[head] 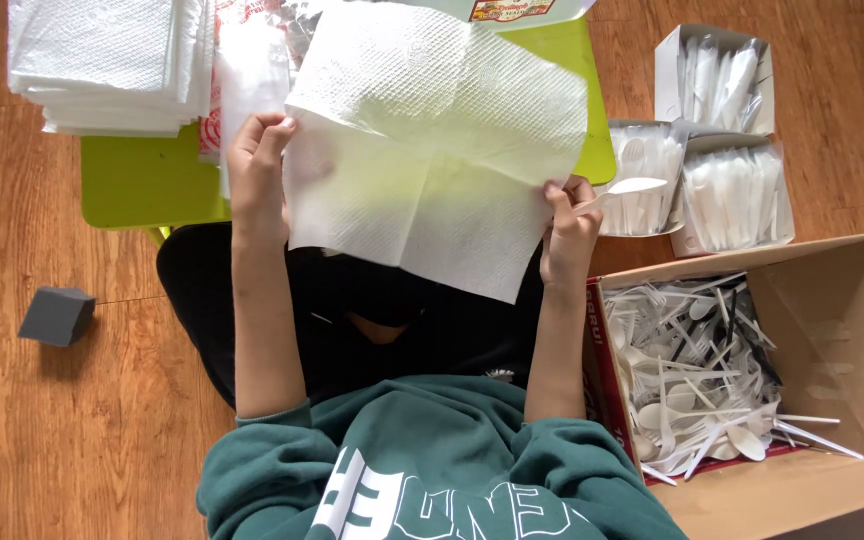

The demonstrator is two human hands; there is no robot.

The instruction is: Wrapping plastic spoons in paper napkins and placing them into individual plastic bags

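One unfolded napkin [432, 150], one napkin stack [107, 62], three small cutlery boxes [717, 75], one large carton [832, 330].

An unfolded white paper napkin [432, 150] is held up over a lime-green table [142, 180], pinched at its left edge by the left hand [257, 165] and at its right edge by the right hand [569, 228]. A white plastic spoon [627, 188] is also gripped in the right hand. A napkin stack [102, 60] lies far left; a cardboard box of loose white cutlery [697, 370] sits near right.

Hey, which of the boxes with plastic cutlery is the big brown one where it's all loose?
The large cardboard box at lower right, beside the right hand; the three small white boxes above it hold cutlery packed upright in rows.
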